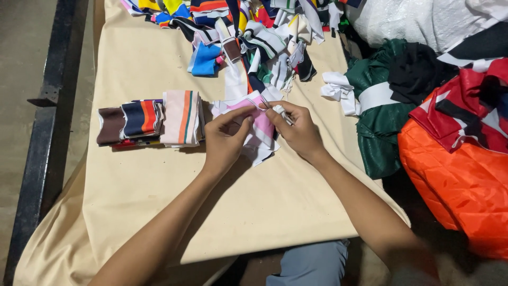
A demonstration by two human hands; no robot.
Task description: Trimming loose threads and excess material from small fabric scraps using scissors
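Both hands meet over the middle of the counter (159, 196), which is draped in plain cream cloth. The left hand (225, 139) has its thumb and forefinger pinched together on the near edge of a small pink and white striped knit fabric piece (260, 123), the other fingers curled under. The right hand (299, 128) grips the same piece from the other side, fingers closed on its upper edge, and a thin pale loop or thread of the fabric stands up between the two hands. The piece rests on a few more white and striped pieces (260, 149) that lie flat on the cloth beneath the hands.

Just left of the left hand sits a neat row of folded knit pieces (151, 123): a brown one at the far left, then navy with orange and red bands, then a pale pink one with orange and green stripes closest to the hand. At the far end of the counter lies a loose heap of many-coloured striped fabric strips (248, 37), blue, yellow, white, navy and red, tumbled together. Off the right edge is a pile of larger cloth: a dark green garment with a white band (378, 114), a red, black and white bundle (465, 108) and a bright orange shiny bag (460, 182). A dark metal rail (45, 122) runs along the left side
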